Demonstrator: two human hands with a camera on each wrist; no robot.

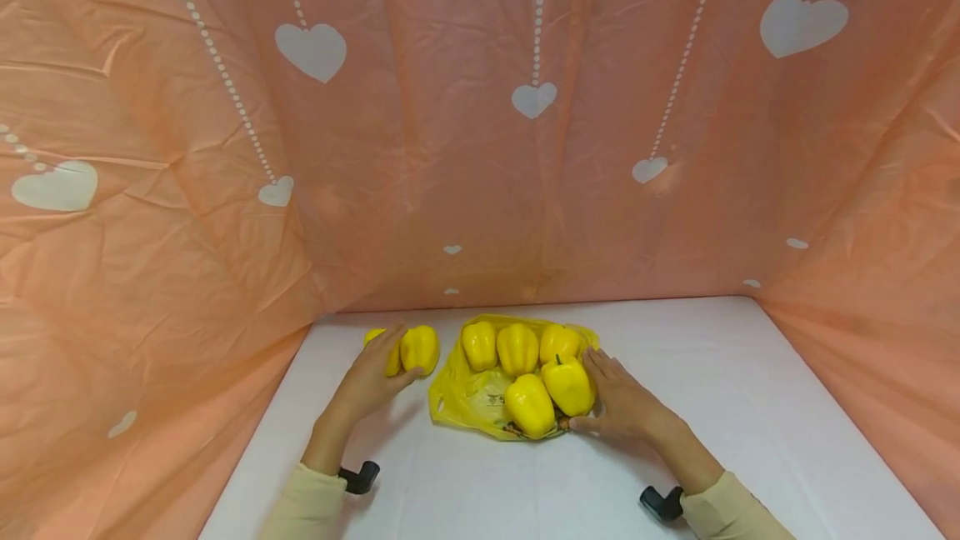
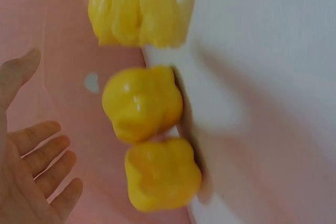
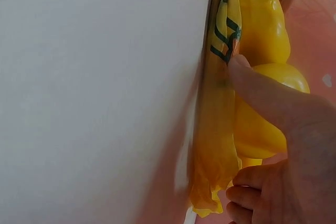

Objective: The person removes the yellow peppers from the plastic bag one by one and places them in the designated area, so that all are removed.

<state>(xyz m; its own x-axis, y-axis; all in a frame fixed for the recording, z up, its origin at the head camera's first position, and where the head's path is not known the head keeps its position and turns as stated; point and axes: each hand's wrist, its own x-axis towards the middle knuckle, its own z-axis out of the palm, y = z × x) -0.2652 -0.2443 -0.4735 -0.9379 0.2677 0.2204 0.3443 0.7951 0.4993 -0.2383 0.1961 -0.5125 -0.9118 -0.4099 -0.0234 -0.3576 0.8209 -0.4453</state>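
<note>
Sleeves (image 1: 303,500) nearest, left hand (image 1: 372,382) relaxed, empty by left peppers (image 1: 422,350), right hand (image 1: 628,403) ungripped against yellow bag (image 1: 453,408); its push could roll near peppers (image 1: 529,407) away.

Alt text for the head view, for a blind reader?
Five yellow peppers in a yellow bag on a white table, a person's right grip at the bag's right side. The left grip is by two more peppers. Behind hangs heart-patterned pink cloth.
</note>
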